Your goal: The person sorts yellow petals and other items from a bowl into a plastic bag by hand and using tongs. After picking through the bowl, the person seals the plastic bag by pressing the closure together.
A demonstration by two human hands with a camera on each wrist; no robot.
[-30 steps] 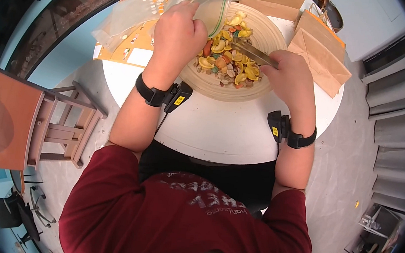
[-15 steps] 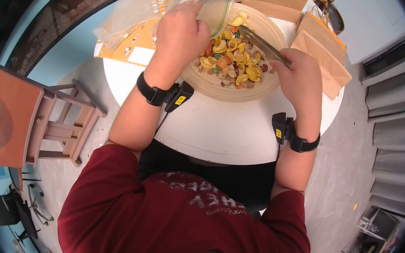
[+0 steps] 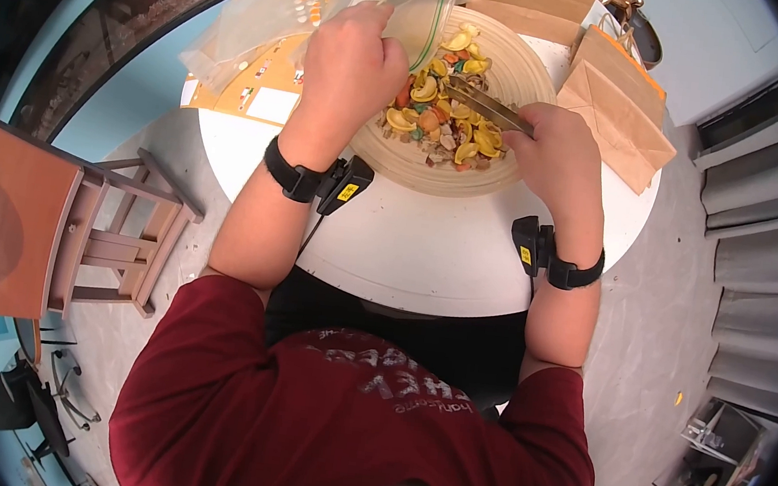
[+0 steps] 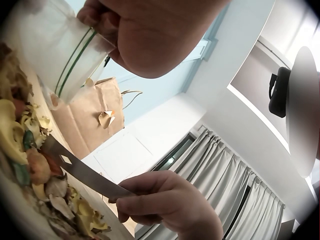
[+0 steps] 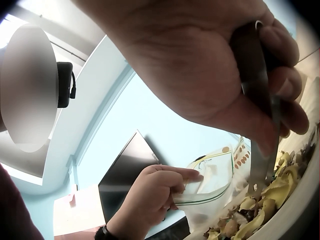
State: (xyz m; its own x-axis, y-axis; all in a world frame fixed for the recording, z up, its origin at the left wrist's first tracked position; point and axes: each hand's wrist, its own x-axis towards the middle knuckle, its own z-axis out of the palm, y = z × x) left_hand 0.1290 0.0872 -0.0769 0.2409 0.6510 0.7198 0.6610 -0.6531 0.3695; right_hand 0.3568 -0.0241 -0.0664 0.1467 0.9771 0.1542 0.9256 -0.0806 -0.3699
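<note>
Gripping tongs [image 4: 87,171], RH [image 4: 170,204], tip contact unclear

Head cam: bright, even indoor lt, strong fisheye bend, blk corners. L wrist cam: ceiling [image 4: 300,30] near-white top R, blurred oval [image 4: 304,110] below. R wrist cam: R hand [image 5: 200,75] in shadow.

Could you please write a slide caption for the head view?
Left hand holding a bag, right hand holding tongs over a dish of colourful pieces.
</note>
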